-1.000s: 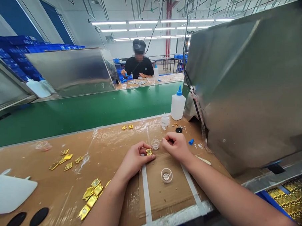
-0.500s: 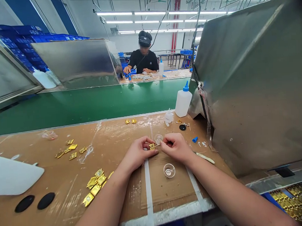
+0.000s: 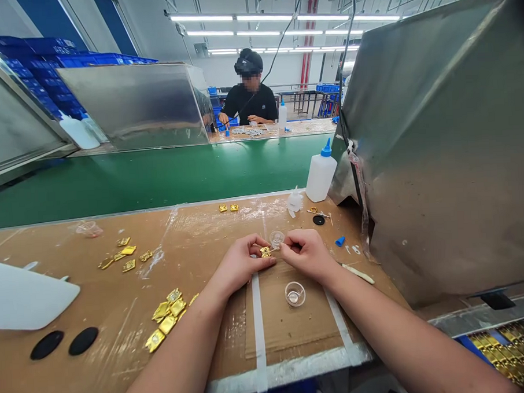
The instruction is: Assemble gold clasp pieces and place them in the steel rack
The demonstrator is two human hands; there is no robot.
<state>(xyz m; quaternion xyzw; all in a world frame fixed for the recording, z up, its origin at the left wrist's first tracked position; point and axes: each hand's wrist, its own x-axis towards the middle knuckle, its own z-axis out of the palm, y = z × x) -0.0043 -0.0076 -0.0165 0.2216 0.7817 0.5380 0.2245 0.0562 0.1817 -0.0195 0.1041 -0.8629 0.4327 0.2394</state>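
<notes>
Bare forearms and hands (image 3: 243,264), no sleeves

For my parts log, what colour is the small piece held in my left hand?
Gold piece, head view.

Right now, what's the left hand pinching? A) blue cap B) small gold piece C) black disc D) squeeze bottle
B: the left hand pinches a small gold piece at its fingertips, with the right hand closed right beside it; the squeeze bottle stands apart at the bench's far edge.
</notes>
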